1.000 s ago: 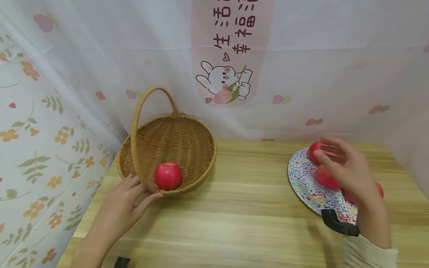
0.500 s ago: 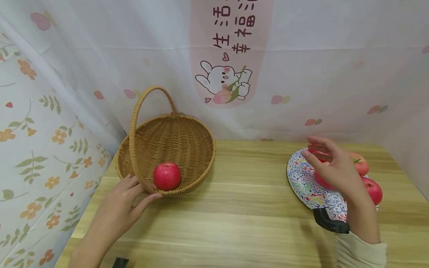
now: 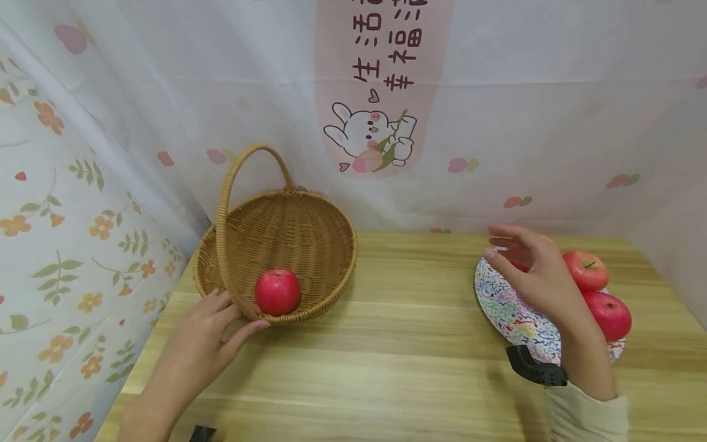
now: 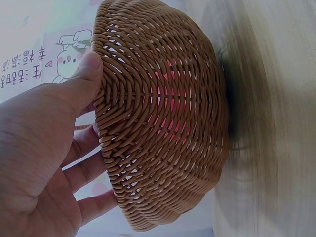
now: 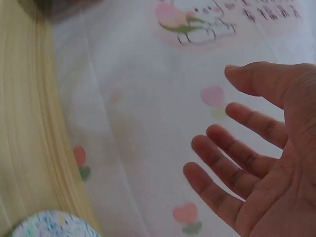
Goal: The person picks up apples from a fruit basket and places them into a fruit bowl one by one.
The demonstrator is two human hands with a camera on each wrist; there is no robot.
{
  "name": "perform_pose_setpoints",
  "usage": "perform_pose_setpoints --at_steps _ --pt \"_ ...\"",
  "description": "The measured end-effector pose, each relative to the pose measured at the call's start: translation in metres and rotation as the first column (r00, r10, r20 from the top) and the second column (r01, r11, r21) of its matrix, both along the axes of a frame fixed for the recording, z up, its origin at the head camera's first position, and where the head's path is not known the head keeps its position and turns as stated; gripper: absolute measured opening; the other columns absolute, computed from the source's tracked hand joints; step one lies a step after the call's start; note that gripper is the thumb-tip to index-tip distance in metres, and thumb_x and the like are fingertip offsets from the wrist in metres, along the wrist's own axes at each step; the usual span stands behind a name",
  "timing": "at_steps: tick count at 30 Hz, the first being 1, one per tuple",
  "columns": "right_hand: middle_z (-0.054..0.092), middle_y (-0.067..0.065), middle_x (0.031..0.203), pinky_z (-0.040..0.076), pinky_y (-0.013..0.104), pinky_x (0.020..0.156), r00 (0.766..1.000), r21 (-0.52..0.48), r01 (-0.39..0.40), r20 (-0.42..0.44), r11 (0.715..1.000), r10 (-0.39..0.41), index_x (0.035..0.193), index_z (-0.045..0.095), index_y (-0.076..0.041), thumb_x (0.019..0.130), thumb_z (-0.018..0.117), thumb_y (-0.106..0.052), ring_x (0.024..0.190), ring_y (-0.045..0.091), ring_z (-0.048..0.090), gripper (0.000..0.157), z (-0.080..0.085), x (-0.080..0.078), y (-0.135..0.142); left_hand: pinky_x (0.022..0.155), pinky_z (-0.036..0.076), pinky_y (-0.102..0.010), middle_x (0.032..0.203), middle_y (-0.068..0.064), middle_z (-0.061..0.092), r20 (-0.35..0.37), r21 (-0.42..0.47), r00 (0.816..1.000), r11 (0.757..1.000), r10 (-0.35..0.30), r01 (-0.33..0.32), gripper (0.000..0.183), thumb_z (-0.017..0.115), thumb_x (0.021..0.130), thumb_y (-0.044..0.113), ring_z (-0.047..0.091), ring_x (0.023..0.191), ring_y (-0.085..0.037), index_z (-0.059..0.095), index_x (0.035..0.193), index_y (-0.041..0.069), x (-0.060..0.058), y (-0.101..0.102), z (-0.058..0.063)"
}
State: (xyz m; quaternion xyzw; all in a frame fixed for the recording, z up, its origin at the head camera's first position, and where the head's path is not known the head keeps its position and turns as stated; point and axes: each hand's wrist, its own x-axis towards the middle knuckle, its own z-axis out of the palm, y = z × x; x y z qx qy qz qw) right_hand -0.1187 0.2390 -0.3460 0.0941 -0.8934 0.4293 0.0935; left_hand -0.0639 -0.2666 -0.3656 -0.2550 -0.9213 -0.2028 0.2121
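Note:
At the left of the head view a wicker basket [image 3: 309,245] with a tall handle stands on the table, one red apple [image 3: 278,292] lying inside. My left hand [image 3: 199,344] grips the near rim by the handle's base, thumb outside; the left wrist view shows the thumb [image 4: 89,74] on the weave. Over a patterned plate [image 3: 497,301] my right hand [image 3: 544,282] hovers with fingers spread and nothing in them. Two red apples, one at the plate's right [image 3: 587,270] and one nearer [image 3: 609,315], are plainly visible; other red fruit is partly hidden behind the hand.
Under everything lies a wooden table [image 3: 403,344]. A printed white curtain [image 3: 497,123] hangs along its back edge, and a floral cloth [image 3: 72,258] borders the left side. Black wrist straps, such as the right one [image 3: 536,366], sit on the forearms.
My right hand has shifted left over the plate, its fingers coming away from an apple, and the apples on the plate's right have come into view. The left hand stays on the basket rim.

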Motion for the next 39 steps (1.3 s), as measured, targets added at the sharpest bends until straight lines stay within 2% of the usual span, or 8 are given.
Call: perform_pose_setpoints --at_steps 2,5,11,19,23,27,33,39 --pt "0.062 -0.003 0.14 0.048 0.007 0.095 0.999 -0.046 -0.05 -0.023 0.998 0.049 0.147 0.058 -0.01 0.1 0.074 -0.009 0.12 -0.004 0.061 0.049 -0.002 -0.002 -0.01 0.102 0.051 -0.045 0.096 0.011 0.068 0.015 0.009 1.0 1.0 -0.004 0.004 0.022 0.092 0.078 0.02 0.064 0.092 -0.013 0.076 0.092 0.02 0.001 0.0 0.001" --pt "0.062 -0.009 0.14 0.048 0.01 0.099 0.993 -0.1 -0.115 -0.045 0.988 0.111 0.146 0.058 -0.009 0.1 0.073 -0.006 0.123 0.001 0.061 0.049 -0.004 -0.006 -0.025 0.107 0.049 -0.055 0.1 0.01 0.07 0.034 0.017 0.999 1.0 -0.003 0.002 0.022 0.092 0.078 0.019 0.066 0.099 -0.018 0.076 0.094 0.02 0.002 -0.002 0.003" --pt "0.064 -0.001 0.141 0.051 0.017 0.103 0.983 -0.151 -0.184 -0.055 0.971 0.177 0.144 0.061 -0.009 0.1 0.073 -0.005 0.126 0.014 0.064 0.046 -0.005 -0.019 -0.051 0.107 0.048 -0.055 0.1 0.009 0.07 0.026 0.021 1.0 1.0 -0.003 0.003 0.021 0.091 0.08 0.021 0.066 0.1 -0.018 0.076 0.094 0.019 0.004 -0.003 0.002" --pt "0.061 0.005 0.146 0.052 0.027 0.107 0.969 -0.085 -0.245 -0.039 0.966 0.242 0.146 0.06 -0.014 0.099 0.075 -0.012 0.129 0.024 0.063 0.049 0.009 -0.032 -0.08 0.106 0.048 -0.057 0.095 0.009 0.068 0.024 0.026 1.0 1.0 -0.001 0.0 0.021 0.092 0.078 0.019 0.064 0.096 -0.017 0.076 0.092 0.018 0.003 -0.003 0.0" --pt "0.062 0.007 0.144 0.053 0.038 0.108 0.956 -0.048 -0.287 -0.081 0.957 0.282 0.144 0.062 -0.014 0.098 0.077 -0.011 0.129 0.025 0.063 0.049 0.02 -0.039 -0.095 0.105 0.049 -0.052 0.098 0.007 0.07 0.018 0.028 1.0 1.0 -0.005 0.005 0.02 0.09 0.082 0.022 0.064 0.095 -0.017 0.076 0.095 0.016 0.002 -0.005 0.002" --pt "0.062 0.006 0.142 0.054 0.041 0.107 0.936 -0.039 -0.336 -0.126 0.941 0.329 0.142 0.063 -0.013 0.096 0.079 -0.009 0.128 0.025 0.062 0.049 0.029 -0.042 -0.106 0.104 0.049 -0.046 0.101 0.005 0.071 0.015 0.028 1.0 1.0 -0.01 0.01 0.022 0.09 0.081 0.021 0.065 0.095 -0.017 0.077 0.098 0.015 -0.002 -0.005 0.004" --pt "0.062 0.004 0.141 0.054 0.043 0.106 0.906 -0.003 -0.407 -0.126 0.913 0.403 0.141 0.064 -0.011 0.095 0.08 -0.01 0.128 0.021 0.06 0.048 0.036 -0.046 -0.121 0.11 0.046 -0.06 0.097 0.007 0.07 0.044 0.026 0.999 1.0 0.001 -0.002 0.022 0.092 0.079 0.02 0.067 0.096 -0.019 0.076 0.094 0.017 -0.002 -0.002 0.0" --pt "0.063 0.005 0.139 0.054 0.042 0.105 0.865 0.06 -0.48 -0.134 0.875 0.484 0.139 0.064 -0.01 0.096 0.08 -0.014 0.128 0.023 0.058 0.046 0.045 -0.057 -0.14 0.11 0.044 -0.065 0.098 0.006 0.07 0.064 0.039 0.998 0.999 0.006 -0.009 0.022 0.092 0.079 0.019 0.068 0.103 -0.023 0.077 0.094 0.016 0.0 -0.001 -0.002"
